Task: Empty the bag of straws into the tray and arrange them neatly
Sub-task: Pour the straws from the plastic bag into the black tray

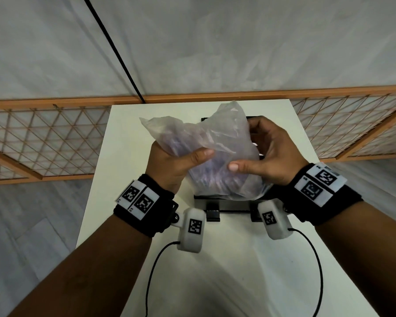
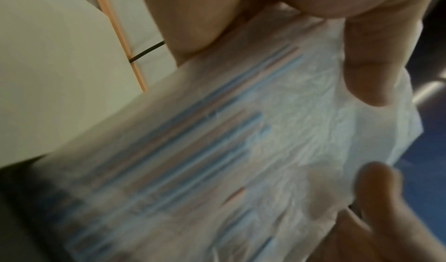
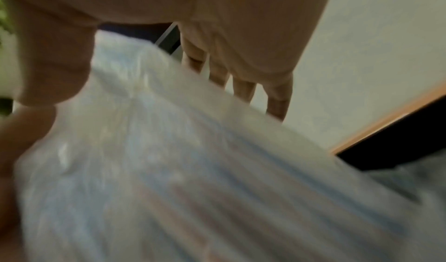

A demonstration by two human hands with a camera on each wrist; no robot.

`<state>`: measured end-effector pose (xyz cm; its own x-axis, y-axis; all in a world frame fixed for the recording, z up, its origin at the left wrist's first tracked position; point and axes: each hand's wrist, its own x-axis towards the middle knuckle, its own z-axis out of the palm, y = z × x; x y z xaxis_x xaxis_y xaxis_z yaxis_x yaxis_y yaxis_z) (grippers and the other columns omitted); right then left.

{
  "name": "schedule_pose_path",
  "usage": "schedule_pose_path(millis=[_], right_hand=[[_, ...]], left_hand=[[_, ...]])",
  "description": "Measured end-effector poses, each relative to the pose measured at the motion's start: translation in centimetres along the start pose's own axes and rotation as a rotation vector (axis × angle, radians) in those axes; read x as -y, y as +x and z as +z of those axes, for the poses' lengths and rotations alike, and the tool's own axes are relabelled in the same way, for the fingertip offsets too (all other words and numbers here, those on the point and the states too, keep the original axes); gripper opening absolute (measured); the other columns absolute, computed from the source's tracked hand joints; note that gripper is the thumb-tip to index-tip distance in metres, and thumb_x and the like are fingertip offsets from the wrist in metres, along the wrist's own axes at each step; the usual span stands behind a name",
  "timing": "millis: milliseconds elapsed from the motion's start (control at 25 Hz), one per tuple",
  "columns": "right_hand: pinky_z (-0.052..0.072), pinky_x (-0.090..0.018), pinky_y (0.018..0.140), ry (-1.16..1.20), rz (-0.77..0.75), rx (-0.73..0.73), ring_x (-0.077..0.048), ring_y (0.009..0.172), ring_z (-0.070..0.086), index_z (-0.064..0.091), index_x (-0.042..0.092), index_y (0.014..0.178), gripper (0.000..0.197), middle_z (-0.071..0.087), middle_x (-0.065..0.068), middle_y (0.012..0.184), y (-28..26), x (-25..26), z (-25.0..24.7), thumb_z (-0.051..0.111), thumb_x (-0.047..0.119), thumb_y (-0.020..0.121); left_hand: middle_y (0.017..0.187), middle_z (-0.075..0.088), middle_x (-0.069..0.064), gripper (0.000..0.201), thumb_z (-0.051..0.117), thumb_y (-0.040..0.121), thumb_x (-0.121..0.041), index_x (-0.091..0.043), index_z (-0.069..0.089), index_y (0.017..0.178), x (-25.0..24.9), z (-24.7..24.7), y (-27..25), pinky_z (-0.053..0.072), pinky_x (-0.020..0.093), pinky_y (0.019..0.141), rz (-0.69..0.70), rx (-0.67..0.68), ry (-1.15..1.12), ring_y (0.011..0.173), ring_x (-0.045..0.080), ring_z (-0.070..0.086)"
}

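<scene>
A cloudy clear plastic bag full of blue and pink straws is held above a black tray on the white table. My left hand grips the bag's left side, thumb across its front. My right hand holds the right side, thumb pressed on the front and fingers behind. The bag's crumpled mouth points away from me. In the right wrist view the bag is blurred, with my fingers reaching past its far edge. Most of the tray is hidden under the bag.
The narrow white table ends just beyond the tray at an orange-framed lattice panel. A black cable runs up the grey floor behind it. Two white wrist camera pods with cables hang over the near table.
</scene>
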<state>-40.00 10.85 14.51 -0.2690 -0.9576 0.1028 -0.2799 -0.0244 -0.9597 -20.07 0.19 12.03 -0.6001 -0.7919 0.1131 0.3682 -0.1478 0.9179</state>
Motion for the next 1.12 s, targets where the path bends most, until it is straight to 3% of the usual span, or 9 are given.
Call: schedule_pose_path(millis=[160, 240, 320, 400, 520, 640, 800, 960, 1120], right_hand=[[0.054, -0.045, 0.09, 0.094, 0.092, 0.088, -0.024, 0.108, 0.067, 0.058, 0.014, 0.126, 0.057, 0.07, -0.01, 0.115, 0.1, -0.2, 0.5, 0.083, 0.018, 0.075], [0.057, -0.045, 0.087, 0.005, 0.044, 0.014, -0.024, 0.101, 0.069, 0.067, 0.01, 0.115, 0.034, 0.073, -0.01, 0.108, 0.1, 0.2, 0.7, 0.076, 0.006, 0.082], [0.056, -0.05, 0.089, -0.001, 0.004, -0.057, -0.03, 0.1, 0.069, 0.07, 0.006, 0.108, 0.027, 0.073, -0.014, 0.105, 0.5, 0.7, 0.2, 0.074, 0.009, 0.081], [0.056, -0.052, 0.087, -0.016, -0.008, -0.071, -0.031, 0.097, 0.07, 0.071, 0.006, 0.104, 0.026, 0.073, -0.015, 0.1, 0.9, 1.3, -0.4, 0.073, 0.016, 0.08], [0.054, -0.046, 0.078, -0.021, -0.03, -0.109, -0.016, 0.082, 0.067, 0.077, 0.013, 0.092, 0.011, 0.075, -0.011, 0.086, 0.8, 2.0, -0.9, 0.069, 0.016, 0.085], [0.055, -0.047, 0.075, -0.127, -0.019, -0.091, -0.016, 0.076, 0.065, 0.079, 0.015, 0.086, 0.01, 0.075, -0.014, 0.082, 0.6, 2.1, -0.7, 0.073, 0.023, 0.085], [0.056, -0.042, 0.061, -0.238, -0.063, -0.182, -0.015, 0.061, 0.063, 0.071, 0.012, 0.072, 0.011, 0.071, -0.006, 0.07, 0.5, 1.4, -1.1, 0.079, 0.005, 0.076], [0.056, -0.041, 0.063, -0.214, -0.096, -0.155, -0.014, 0.061, 0.064, 0.066, 0.016, 0.066, 0.021, 0.068, 0.002, 0.066, 0.3, 2.8, -1.4, 0.083, 0.006, 0.073], [0.052, -0.037, 0.057, -0.261, -0.132, -0.208, -0.017, 0.058, 0.06, 0.069, 0.022, 0.065, 0.012, 0.068, -0.003, 0.067, 0.7, 4.3, -2.1, 0.079, 0.023, 0.073]], left_hand=[[0.105, 0.076, 0.015, 0.037, 0.086, 0.068, -0.006, -0.01, 0.075, 0.103, 0.2, 0.9, 0.0, 0.06, 0.04, 0.083, -0.034, -0.003, 0.008, 0.102, 0.032, 0.074], [0.093, 0.079, 0.01, 0.022, 0.086, 0.07, -0.003, -0.014, 0.081, 0.088, -0.2, 1.4, 0.2, 0.061, 0.034, 0.076, -0.045, -0.057, 0.005, 0.091, 0.027, 0.077], [0.087, 0.08, 0.004, 0.016, 0.082, 0.074, -0.003, -0.017, 0.082, 0.081, -0.8, 1.6, 0.5, 0.061, 0.031, 0.073, -0.028, -0.115, 0.009, 0.085, 0.022, 0.078], [0.09, 0.079, 0.003, 0.019, 0.084, 0.073, -0.006, -0.015, 0.08, 0.089, -1.1, 1.5, 0.7, 0.06, 0.032, 0.077, -0.018, -0.137, -0.001, 0.089, 0.023, 0.077], [0.096, 0.078, 0.005, 0.043, 0.081, 0.072, -0.021, -0.002, 0.069, 0.108, -1.5, 1.4, 1.0, 0.058, 0.033, 0.081, -0.043, -0.148, -0.035, 0.095, 0.024, 0.075], [0.087, 0.079, 0.005, 0.022, 0.078, 0.083, -0.011, -0.002, 0.072, 0.102, -1.6, 1.8, 1.0, 0.06, 0.028, 0.073, -0.094, -0.219, 0.019, 0.085, 0.02, 0.077], [0.087, 0.078, 0.011, 0.011, 0.064, 0.095, -0.003, 0.003, 0.071, 0.101, -1.3, 2.2, 0.6, 0.061, 0.03, 0.068, -0.118, -0.268, 0.076, 0.079, 0.021, 0.077], [0.087, 0.078, 0.006, 0.012, 0.072, 0.088, -0.016, -0.007, 0.071, 0.096, -2.4, 2.3, 0.4, 0.06, 0.031, 0.074, -0.049, -0.205, 0.029, 0.085, 0.021, 0.076], [0.095, 0.076, 0.007, 0.021, 0.058, 0.09, -0.026, -0.012, 0.072, 0.099, -3.5, 2.3, 0.8, 0.057, 0.036, 0.083, 0.02, -0.252, -0.005, 0.095, 0.024, 0.072]])
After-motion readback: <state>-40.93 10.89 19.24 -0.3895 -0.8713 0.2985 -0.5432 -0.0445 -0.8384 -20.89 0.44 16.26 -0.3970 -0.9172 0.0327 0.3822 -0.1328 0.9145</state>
